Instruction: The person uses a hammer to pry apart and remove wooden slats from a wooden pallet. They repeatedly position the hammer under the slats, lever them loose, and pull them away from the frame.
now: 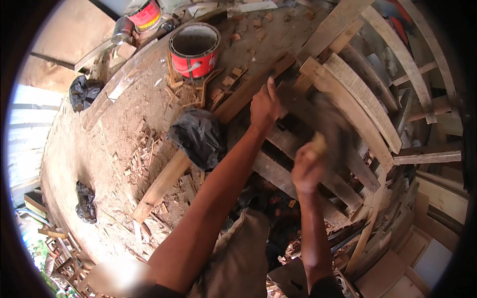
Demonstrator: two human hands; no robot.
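Your left hand presses flat, fingers together, on a dark plank among curved wooden ribs. Your right hand, fingers clenched, grips a blurred wooden-handled tool just above the plank. A red bucket stands beyond.
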